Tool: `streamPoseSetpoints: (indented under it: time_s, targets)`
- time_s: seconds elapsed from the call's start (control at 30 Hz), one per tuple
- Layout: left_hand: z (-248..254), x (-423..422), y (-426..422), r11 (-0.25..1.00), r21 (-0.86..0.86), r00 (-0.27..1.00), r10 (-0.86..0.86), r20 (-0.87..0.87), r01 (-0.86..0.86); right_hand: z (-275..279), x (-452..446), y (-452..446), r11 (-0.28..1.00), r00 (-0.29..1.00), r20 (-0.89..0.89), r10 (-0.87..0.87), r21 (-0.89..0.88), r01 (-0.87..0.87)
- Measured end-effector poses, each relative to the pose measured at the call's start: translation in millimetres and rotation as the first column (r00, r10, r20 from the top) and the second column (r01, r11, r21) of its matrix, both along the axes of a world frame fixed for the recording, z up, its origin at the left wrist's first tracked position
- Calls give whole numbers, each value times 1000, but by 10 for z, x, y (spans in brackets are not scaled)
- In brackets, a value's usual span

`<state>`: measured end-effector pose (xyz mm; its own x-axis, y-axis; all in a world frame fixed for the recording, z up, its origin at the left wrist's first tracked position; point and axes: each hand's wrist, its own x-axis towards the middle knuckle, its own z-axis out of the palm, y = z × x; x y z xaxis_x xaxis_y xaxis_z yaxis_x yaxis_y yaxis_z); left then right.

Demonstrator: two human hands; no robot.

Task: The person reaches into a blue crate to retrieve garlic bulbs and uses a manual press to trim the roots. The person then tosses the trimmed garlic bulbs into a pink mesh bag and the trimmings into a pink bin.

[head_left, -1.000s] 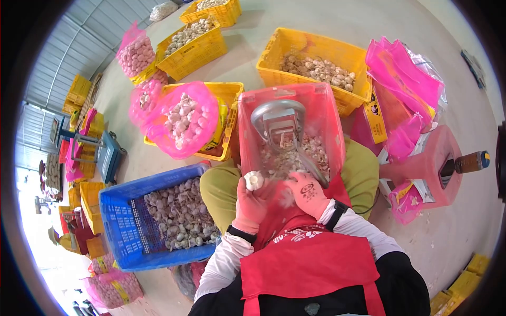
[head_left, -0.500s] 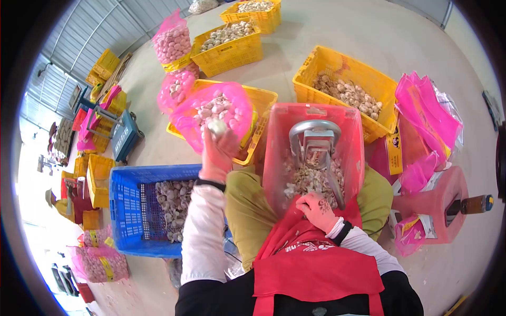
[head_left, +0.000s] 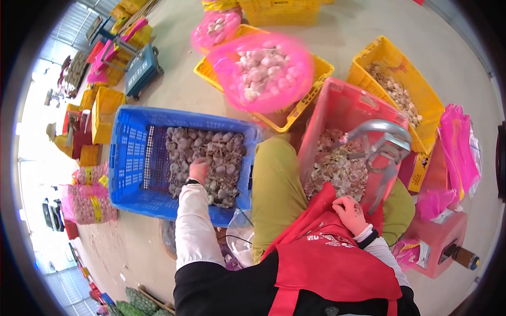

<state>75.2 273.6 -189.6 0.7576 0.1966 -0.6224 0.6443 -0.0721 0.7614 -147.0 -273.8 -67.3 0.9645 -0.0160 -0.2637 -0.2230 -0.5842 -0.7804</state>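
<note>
My left hand [head_left: 198, 171] reaches down onto the purplish garlic bulbs [head_left: 224, 152] in the blue crate [head_left: 124, 181]. Its fingertips are hidden, so I cannot see whether it grips a bulb. My right hand [head_left: 349, 215] rests closed on the red apron [head_left: 332, 268] at my lap. Whatever its curled fingers may hold does not show. Between my knees stands a red crate [head_left: 329, 100] with papery garlic skins [head_left: 337, 171] inside. A curved metal clamp-like tool with a lever [head_left: 387, 145] is mounted over its right side.
An open pink mesh bag [head_left: 300, 68] of pale garlic sits in a yellow crate [head_left: 326, 71] ahead. To the right stand another yellow crate [head_left: 435, 100] with bulbs, pink net bags [head_left: 456, 142] and a pink stool-like object [head_left: 437, 247]. A blue platform scale [head_left: 143, 71] is farther left.
My left hand has moved from the pink mesh bag, where it held a pale garlic bulb, to the blue crate. The view has turned left. My right hand stays closed at my lap.
</note>
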Motion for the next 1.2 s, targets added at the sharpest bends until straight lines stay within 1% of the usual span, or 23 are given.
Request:
streamPoseSetpoints:
  time_s: [0.07,0.1,0.17,0.2,0.27,0.3,0.37,0.4,0.47,0.5,0.53,0.6,0.63,0.67,0.73,0.77,0.8,0.87,0.9,1.0,1.07,1.13,1.2]
  targets:
    - [-648,-150,44,877,465,963,-215,159,119,21,51,49,999,999,-41,29,-41,-30]
    - [-596,-159,-112,882,458,967,-203,155,112,69,86,92,999,997,-76,21,-36,-24]
    - [-147,2,-610,626,767,943,-320,88,141,10,93,131,998,996,-81,48,-44,-52]
    - [-41,127,-732,637,759,946,-313,89,140,-15,88,141,997,994,-83,66,-45,-70]
    - [47,407,-882,389,885,913,-398,-89,256,18,109,193,994,990,-115,83,-63,-91]
    - [1,544,-903,400,880,914,-397,-86,257,-3,103,198,992,987,-137,89,-72,-100]
    - [-70,775,-948,210,891,875,-373,-308,403,-34,98,200,990,983,-160,90,-91,-106]
    - [-93,836,-949,218,889,875,-377,-304,403,-33,104,208,991,981,-172,85,-91,-102]
    - [-95,899,-908,149,842,784,-476,-399,518,-30,159,211,991,980,-183,73,-97,-92]
    - [-49,903,-873,41,829,721,-520,-458,557,-18,184,215,992,976,-206,71,-87,-91]
    - [-129,889,-792,40,828,718,-523,-460,560,-14,195,216,993,970,-231,71,-72,-90]
    - [-80,845,-736,239,774,753,-513,-412,587,-46,217,209,994,969,-236,68,-70,-86]
    - [72,739,-781,425,730,817,-479,-321,535,-91,212,202,993,970,-233,71,-80,-92]
    - [-62,667,-686,415,732,814,-480,-328,540,-111,201,202,991,970,-231,76,-91,-100]
    - [-324,569,-535,565,780,948,-297,-113,270,-101,212,207,993,972,-220,79,-66,-96]
    - [-330,512,-487,714,683,973,-230,19,156,-85,219,205,994,975,-207,85,-45,-96]
    - [-241,461,-456,706,691,972,-233,20,155,-64,213,201,995,976,-203,84,-36,-93]
    - [-25,375,-389,948,317,989,-18,146,-29,-24,211,189,994,982,-163,92,-51,-102]
    - [105,312,-380,987,-50,984,157,81,-153,-20,209,186,994,984,-151,91,-43,-98]
    - [734,149,-698,867,-481,977,195,86,-131,56,216,168,998,996,-67,65,-3,-65]
    - [1427,23,-1307,745,-637,960,280,28,-199,284,306,244,1000,994,109,4,-6,-3]
    - [1824,-124,-1752,717,-685,982,187,7,-131,531,428,300,998,947,319,30,46,-48]
    - [1888,-268,-2085,603,-792,994,-10,109,93,870,533,376,991,911,411,29,111,-81]
